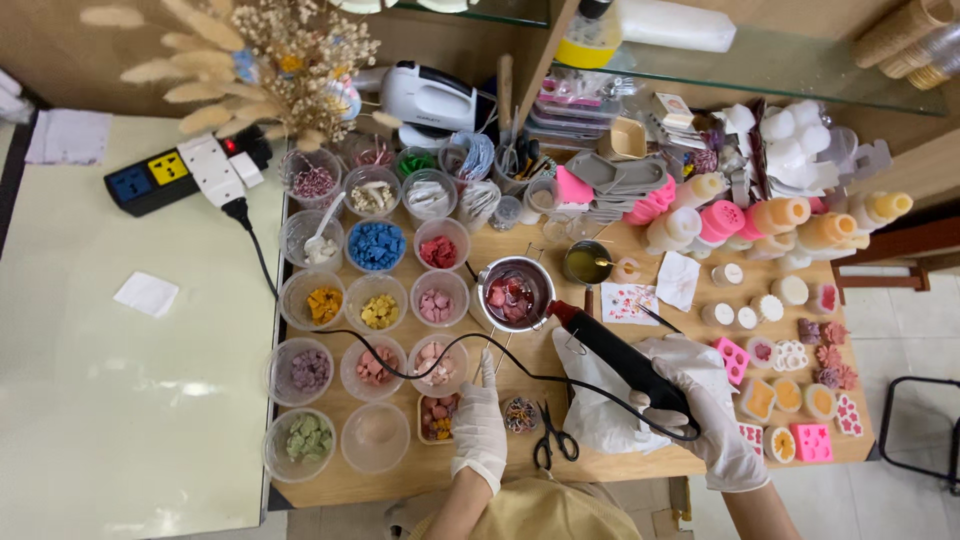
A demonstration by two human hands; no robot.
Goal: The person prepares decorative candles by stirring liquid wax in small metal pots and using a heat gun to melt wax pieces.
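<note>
I am holding a black heat tool in my right hand, fingers closed round its handle; the tool is lying slantwise above the worktop, its red-tipped nozzle pointing up-left and sitting just beside the rim of a small metal pot. The pot is holding red and pink lumps in a wet-looking pool. The tool's black cord is looping left across the worktop, over the cups, and back under my right wrist. Below the tool a white cloth is lying crumpled on the wood.

My left hand, gloved white like the right, is resting flat and open on the worktop, fingers together and pointing up toward the pot, gripping nothing. It is lying between a small tray of pink pieces and a little dish of mixed bits; black scissors are lying just right of that dish.

Left of the pot, clear plastic cups of blue, yellow, pink, mauve and green chunks are standing in rows. To the right, pink silicone moulds and small cast shapes are sitting near the worktop edge
</note>
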